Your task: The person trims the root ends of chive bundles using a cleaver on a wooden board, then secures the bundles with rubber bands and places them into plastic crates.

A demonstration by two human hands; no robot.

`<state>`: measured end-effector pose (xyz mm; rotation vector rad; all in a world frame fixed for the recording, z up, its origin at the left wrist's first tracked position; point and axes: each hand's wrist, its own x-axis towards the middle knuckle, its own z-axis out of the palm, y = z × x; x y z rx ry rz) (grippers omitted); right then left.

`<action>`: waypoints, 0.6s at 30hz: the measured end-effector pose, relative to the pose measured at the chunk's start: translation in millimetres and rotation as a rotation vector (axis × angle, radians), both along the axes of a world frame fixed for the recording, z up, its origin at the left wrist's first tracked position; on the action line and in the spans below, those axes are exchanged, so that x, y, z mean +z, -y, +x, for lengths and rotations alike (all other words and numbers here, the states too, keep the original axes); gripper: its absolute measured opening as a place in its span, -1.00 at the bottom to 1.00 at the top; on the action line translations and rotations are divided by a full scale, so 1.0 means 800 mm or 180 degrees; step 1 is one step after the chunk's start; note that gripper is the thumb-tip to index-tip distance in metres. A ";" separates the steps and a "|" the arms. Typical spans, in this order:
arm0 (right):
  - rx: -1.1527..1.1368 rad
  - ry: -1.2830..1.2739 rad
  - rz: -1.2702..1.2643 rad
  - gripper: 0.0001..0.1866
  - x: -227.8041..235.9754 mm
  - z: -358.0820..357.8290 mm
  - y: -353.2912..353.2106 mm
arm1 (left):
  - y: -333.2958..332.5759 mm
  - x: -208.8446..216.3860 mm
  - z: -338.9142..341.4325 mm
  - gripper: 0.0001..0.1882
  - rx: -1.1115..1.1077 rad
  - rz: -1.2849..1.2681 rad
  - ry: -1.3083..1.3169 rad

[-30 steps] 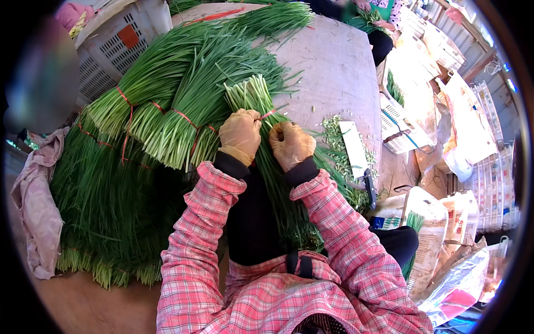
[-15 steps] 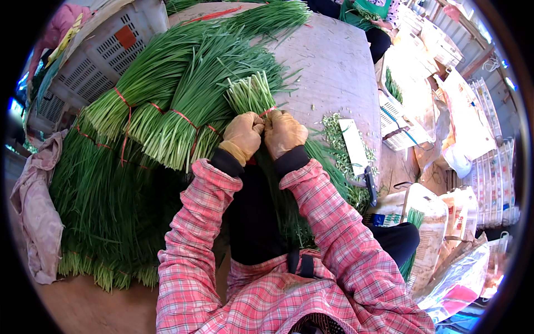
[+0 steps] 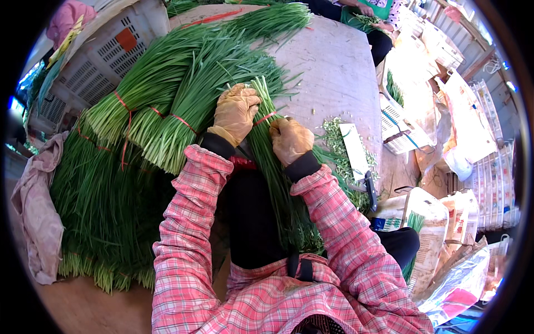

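Note:
A bundle of green garlic chives [image 3: 268, 161] lies slanting in front of me, pale cut ends pointing away and leaves hanging toward my lap. A red band [image 3: 265, 118] circles it below the cut ends. My left hand [image 3: 237, 113], in a tan glove, is closed around the stem ends on the left side. My gloved right hand [image 3: 291, 140] is closed at the bundle's right edge, just below the band; its fingertips are partly hidden. To the left, more red-banded chive bundles [image 3: 183, 106] are heaped, their pale ends facing me.
A cleaver [image 3: 354, 153] with a black handle lies on the table [image 3: 334, 72] among chive trimmings [image 3: 334, 136]. White plastic crates [image 3: 397, 125] stand at the right, another crate [image 3: 105, 53] at the back left. A cloth [image 3: 39, 206] hangs at the left. Another person's hands [image 3: 367, 11] work at the far end.
My hands have moved apart from the band. The left went up to the stem ends, the right shifted right and down. The bundle now tilts more to the left at its top.

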<state>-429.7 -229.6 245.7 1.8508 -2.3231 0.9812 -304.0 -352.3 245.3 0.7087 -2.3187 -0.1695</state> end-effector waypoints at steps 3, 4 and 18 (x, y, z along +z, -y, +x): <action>-0.0082 -0.0299 0.0150 -0.88 -0.003 0.004 0.012 | 0.010 -0.010 0.000 -0.80 -0.0150 0.0091 -0.0215; -0.0126 -0.0397 0.0242 -0.88 -0.001 0.004 0.015 | 0.011 -0.010 0.001 -0.80 -0.0192 0.0133 -0.0244; 0.0020 -0.0418 0.0245 -0.87 -0.001 0.001 0.020 | 0.003 -0.010 -0.003 -0.77 -0.0195 0.0342 -0.0734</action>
